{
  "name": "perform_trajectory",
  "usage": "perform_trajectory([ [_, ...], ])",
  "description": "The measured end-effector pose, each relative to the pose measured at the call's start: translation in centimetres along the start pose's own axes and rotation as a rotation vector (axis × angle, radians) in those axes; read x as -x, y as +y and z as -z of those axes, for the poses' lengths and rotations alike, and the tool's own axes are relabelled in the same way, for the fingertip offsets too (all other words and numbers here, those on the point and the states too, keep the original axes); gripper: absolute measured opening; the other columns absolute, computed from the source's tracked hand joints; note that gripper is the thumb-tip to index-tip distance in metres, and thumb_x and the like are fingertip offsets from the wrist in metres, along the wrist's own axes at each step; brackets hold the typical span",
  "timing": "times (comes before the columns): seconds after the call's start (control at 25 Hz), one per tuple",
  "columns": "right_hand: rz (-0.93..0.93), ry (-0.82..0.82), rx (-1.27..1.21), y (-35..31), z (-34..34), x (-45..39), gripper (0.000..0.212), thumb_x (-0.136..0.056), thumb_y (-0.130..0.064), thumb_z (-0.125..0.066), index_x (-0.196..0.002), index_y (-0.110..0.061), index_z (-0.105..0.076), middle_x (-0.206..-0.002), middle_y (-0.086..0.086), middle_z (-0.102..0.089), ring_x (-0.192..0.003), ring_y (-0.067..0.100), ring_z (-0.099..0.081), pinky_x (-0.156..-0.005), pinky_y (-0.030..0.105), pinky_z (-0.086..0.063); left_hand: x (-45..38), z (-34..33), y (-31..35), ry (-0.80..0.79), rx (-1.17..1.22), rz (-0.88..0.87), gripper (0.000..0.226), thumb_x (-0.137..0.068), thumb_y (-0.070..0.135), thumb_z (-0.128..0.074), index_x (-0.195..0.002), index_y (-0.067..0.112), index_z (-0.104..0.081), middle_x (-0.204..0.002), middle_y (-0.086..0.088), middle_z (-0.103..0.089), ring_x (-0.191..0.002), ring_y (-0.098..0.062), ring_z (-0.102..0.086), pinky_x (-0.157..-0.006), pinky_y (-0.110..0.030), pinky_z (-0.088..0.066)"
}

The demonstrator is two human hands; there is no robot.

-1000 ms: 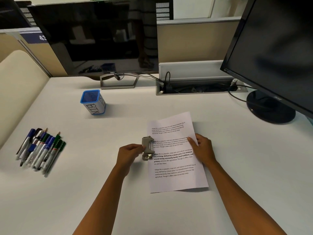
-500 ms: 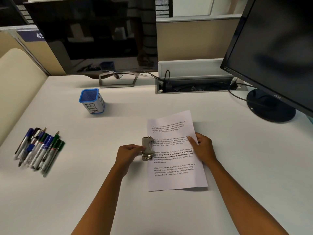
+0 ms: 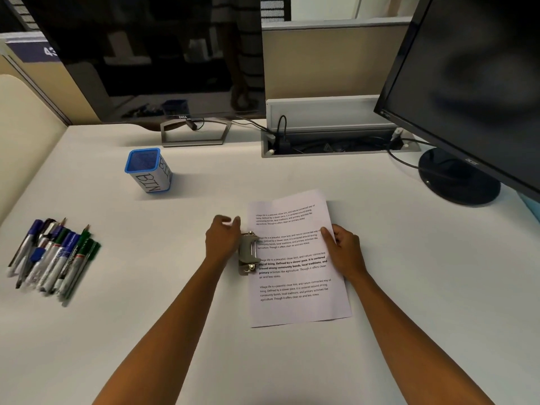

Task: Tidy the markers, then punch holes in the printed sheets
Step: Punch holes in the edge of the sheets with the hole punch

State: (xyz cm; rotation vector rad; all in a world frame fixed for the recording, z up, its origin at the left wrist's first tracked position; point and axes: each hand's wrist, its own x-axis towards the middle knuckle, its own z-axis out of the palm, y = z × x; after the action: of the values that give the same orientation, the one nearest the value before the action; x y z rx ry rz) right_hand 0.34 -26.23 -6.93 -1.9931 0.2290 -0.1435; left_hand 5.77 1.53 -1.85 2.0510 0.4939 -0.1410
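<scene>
Change: left hand has risen beside the hole punch, fingers now loosely spread.
Right hand: fingertips flat on printed sheet.
Punch: straddles sheet's left edge, touching left palm.
Markers: far left of fingers.

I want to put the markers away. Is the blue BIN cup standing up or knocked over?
Standing up. The blue BIN cup rests on its base on the desk, its open top facing up.

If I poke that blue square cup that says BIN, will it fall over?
Probably not from a gentle poke: the blue square mesh cup stands upright on a flat base. It looks empty, so likely light; it may slide on the smooth white desk. A high, hard poke could tip it.
</scene>
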Motion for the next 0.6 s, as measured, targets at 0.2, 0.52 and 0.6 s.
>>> perform_trajectory([
  [0.2,0.013,0.002,0.019,0.1,0.0,0.1,0.014,-0.099,-0.023,-0.057,-0.096,-0.014,-0.068,-0.064,-0.027,-0.063,-0.058,-0.012,-0.058,-0.054,0.002,-0.039,-0.1,-3.9,1.3,0.100,-0.237,-0.150,0.048,-0.101,0.044,-0.045,-0.133,0.009,-0.049,-0.131,-0.014,-0.054,-0.125,-0.034,-0.047,-0.103,-0.051,-0.036],
  [0.52,-0.008,-0.007,0.017,0.2,0.0,0.1,0.025,-0.097,-0.025,-0.059,-0.115,-0.011,-0.068,-0.100,-0.003,-0.075,-0.078,-0.011,-0.066,-0.066,0.004,-0.047,-0.2,-5.1,0.2,0.203,-0.404,-0.308,0.053,-0.099,0.046,-0.046,-0.134,0.007,-0.049,-0.134,-0.011,-0.053,-0.130,-0.031,-0.044,-0.109,-0.047,-0.030],
  [0.6,-0.008,-0.005,0.018,0.2,0.0,0.2,0.024,-0.096,-0.026,-0.060,-0.113,-0.011,-0.069,-0.100,-0.002,-0.075,-0.077,-0.010,-0.066,-0.065,0.005,-0.047,-0.1,-5.1,0.0,0.193,-0.404,-0.282,0.056,-0.099,0.047,-0.045,-0.138,0.007,-0.046,-0.143,-0.012,-0.048,-0.139,-0.031,-0.037,-0.116,-0.049,-0.025],
])
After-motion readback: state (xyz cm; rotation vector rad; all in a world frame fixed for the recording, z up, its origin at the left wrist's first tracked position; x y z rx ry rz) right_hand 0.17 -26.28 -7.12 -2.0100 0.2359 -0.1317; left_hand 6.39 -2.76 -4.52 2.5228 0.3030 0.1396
